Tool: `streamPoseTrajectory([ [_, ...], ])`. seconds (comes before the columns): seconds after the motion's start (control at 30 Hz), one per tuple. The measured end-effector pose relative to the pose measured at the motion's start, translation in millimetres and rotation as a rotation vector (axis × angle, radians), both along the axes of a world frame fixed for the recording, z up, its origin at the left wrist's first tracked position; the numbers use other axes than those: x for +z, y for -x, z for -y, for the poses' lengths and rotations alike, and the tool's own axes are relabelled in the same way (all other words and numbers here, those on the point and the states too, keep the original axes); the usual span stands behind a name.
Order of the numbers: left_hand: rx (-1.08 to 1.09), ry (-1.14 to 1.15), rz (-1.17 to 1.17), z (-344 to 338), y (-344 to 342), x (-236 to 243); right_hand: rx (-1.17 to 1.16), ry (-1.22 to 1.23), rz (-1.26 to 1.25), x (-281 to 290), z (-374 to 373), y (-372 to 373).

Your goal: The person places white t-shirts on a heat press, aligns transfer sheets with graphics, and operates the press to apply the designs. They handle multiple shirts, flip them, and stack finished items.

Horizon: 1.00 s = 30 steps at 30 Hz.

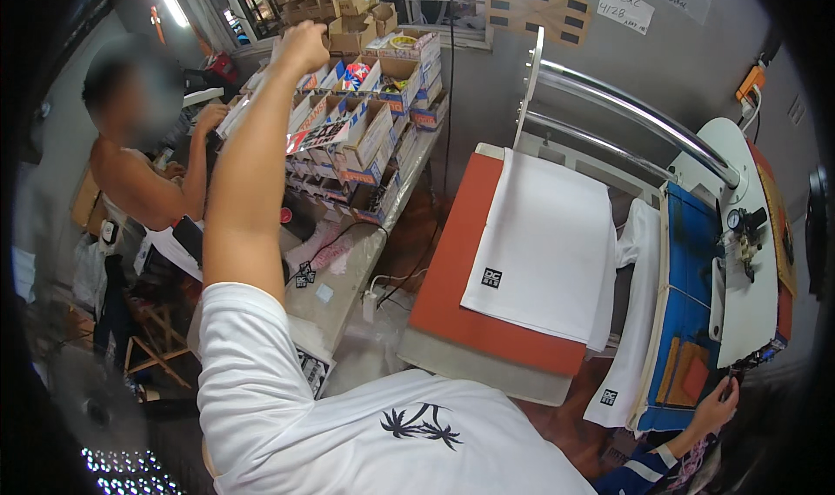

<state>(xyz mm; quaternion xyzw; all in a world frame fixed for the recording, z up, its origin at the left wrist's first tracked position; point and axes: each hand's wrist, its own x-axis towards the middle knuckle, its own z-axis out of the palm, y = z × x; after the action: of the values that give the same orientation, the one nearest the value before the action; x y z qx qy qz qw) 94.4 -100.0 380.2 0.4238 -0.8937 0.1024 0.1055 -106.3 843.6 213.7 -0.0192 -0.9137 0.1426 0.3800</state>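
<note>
My left arm reaches forward to the stacked cardboard boxes (370, 138). Above them my left hand (302, 50) is closed, its fingertips turned away, so what it pinches is hidden. Below it, a red, black and white printed sheet (317, 137) sticks out of a box. At the lower right my right hand (715, 406), below a blue sleeve, curls its fingers at a dark handle (758, 356) on the heat press (731, 260). A white fabric piece (548, 243) with a small black square print lies on the orange pad (444, 269). Another white piece (631, 321) hangs beside the blue pad (687, 295).
Chrome rails (626, 103) run across the press's far side. A co-worker (143, 173) sits at the left with hands by the boxes. Cables and a white socket block (370, 304) lie by the table (339, 295). A folding stool (156, 351) stands at the lower left.
</note>
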Motion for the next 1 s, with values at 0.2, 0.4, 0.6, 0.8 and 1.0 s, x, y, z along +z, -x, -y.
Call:
streamPoseTrajectory([
  [0.2, -0.087, -0.12, -0.054, -8, 18, -106, -0.005, -0.256, 0.097, -16, -8, 31],
  [0.4, 0.018, -0.07, 0.055, -12, 68, -173, -0.077, -0.121, 0.126, -30, 12, 40],
  [0.6, 0.041, -0.062, -0.024, 7, 104, -192, -0.095, -0.338, 0.103, -30, -4, 39],
  [0.8, -0.097, -0.137, 0.182, 28, 104, -158, -0.095, -0.373, 0.003, -36, 5, 35],
  [1.0, -0.176, -0.21, 0.138, 42, 82, -141, -0.146, -0.375, -0.008, -35, 20, 42],
])
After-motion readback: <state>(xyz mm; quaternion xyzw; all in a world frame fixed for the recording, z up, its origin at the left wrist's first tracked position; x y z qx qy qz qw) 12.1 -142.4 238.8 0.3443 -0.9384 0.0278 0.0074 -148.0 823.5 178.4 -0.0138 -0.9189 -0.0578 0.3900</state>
